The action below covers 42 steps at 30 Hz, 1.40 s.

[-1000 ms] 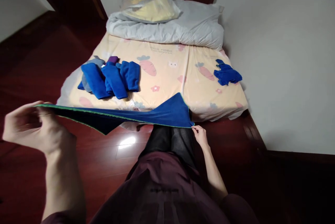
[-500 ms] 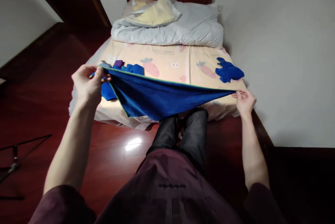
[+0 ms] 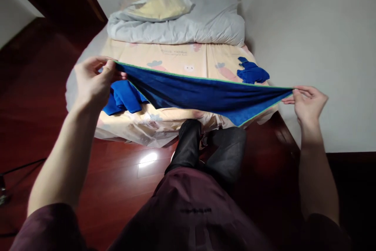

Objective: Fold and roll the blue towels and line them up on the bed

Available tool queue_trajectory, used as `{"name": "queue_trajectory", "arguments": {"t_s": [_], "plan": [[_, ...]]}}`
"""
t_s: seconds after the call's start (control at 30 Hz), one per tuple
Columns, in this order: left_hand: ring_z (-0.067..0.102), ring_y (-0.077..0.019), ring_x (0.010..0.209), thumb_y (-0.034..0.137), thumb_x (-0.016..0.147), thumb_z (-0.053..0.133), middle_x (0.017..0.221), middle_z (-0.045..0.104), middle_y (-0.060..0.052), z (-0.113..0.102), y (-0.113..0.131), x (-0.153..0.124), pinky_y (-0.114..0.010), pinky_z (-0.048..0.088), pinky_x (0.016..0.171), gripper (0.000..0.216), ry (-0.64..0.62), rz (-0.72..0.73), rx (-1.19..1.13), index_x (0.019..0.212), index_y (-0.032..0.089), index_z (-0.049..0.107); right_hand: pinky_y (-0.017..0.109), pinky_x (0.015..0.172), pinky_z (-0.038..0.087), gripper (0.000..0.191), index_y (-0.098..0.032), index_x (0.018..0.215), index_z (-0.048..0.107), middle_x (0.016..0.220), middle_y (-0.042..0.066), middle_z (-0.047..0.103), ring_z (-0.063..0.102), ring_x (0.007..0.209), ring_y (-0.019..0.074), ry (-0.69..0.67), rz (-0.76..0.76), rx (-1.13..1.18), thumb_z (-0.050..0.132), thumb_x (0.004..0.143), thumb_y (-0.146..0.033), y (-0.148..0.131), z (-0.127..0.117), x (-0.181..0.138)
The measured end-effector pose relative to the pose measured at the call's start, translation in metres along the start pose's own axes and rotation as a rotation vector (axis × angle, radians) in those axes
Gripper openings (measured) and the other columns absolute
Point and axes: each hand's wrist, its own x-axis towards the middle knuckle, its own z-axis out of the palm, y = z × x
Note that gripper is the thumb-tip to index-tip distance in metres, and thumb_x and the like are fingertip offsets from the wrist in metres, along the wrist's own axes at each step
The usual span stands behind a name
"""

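Note:
A blue towel with a green stitched edge hangs stretched between my hands, above the near part of the bed. My left hand pinches its left corner. At the opposite end, my right hand grips the other corner between thumb and fingers. The upper edge runs nearly straight, sloping down to the right, and the lower part sags in folds. Partly behind the towel and my left hand lie blue folded cloths on the bed. A crumpled blue cloth rests on the bed's right side.
The bed has a carrot-print sheet. A grey-white quilt is rolled at its far end, with a yellow pillow on top. A wall stands close on the right. Black metal legs show on the floor at left.
My right hand has moved outward to the right, pulling the towel wider and bringing its right lower corner into sight. The view has shifted slightly, and my legs have moved.

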Motion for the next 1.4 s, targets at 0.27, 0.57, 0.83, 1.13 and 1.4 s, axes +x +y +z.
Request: {"name": "queue_trajectory", "arguments": {"t_s": [0.27,0.57,0.83,1.13,1.4], "plan": [[0.078,-0.0157,0.077,0.033,0.106,0.073,0.078,0.056,0.005,0.030,-0.015,0.035,-0.076,0.052,0.110,0.028,-0.194,-0.137,-0.017,0.107,0.008,0.060,0.054,0.079,0.070,0.017,-0.020,0.089,0.069,0.081,0.008,0.070,0.081,0.073,0.0263,-0.066,-0.011,-0.079,0.085,0.091,-0.026,0.024,0.000,0.041],[0.077,-0.0175,0.100,0.025,0.112,0.062,0.097,0.060,-0.004,0.060,-0.096,0.110,-0.068,0.047,0.123,0.019,-0.257,-0.353,-0.054,0.104,0.012,0.052,0.049,0.095,0.066,0.028,-0.015,0.083,0.063,0.070,0.002,0.066,0.075,0.068,0.0152,-0.102,0.241,-0.122,0.061,0.095,0.011,0.062,0.118,0.121],[0.073,-0.0094,0.090,0.016,0.115,0.050,0.098,0.071,-0.001,0.086,-0.088,0.175,-0.041,0.059,0.109,0.016,-0.027,-0.052,-0.022,0.099,0.018,0.049,0.034,0.101,0.061,0.029,-0.012,0.107,0.063,0.121,0.017,0.079,0.080,0.108,0.0123,-0.066,-0.083,-0.035,0.051,0.100,0.014,0.073,0.201,0.190],[0.071,-0.0094,0.112,0.012,0.111,0.048,0.117,0.068,-0.001,0.070,-0.096,0.112,-0.027,0.061,0.103,0.015,0.067,0.088,0.100,0.100,0.021,0.052,0.046,0.106,0.060,0.016,-0.020,0.105,0.069,0.124,0.014,0.079,0.076,0.123,0.0212,-0.107,-0.353,0.078,0.067,0.101,-0.005,0.126,0.158,0.149],[0.065,-0.0200,0.097,0.047,0.093,0.075,0.120,0.063,-0.012,0.081,-0.244,-0.038,-0.034,0.061,0.084,0.031,-0.101,-0.327,0.363,0.088,0.018,0.067,0.049,0.107,0.062,0.014,-0.023,0.089,0.069,0.114,0.017,0.082,0.079,0.108,0.0254,-0.380,0.068,-0.147,0.062,0.088,-0.010,0.229,0.158,0.038]]}}
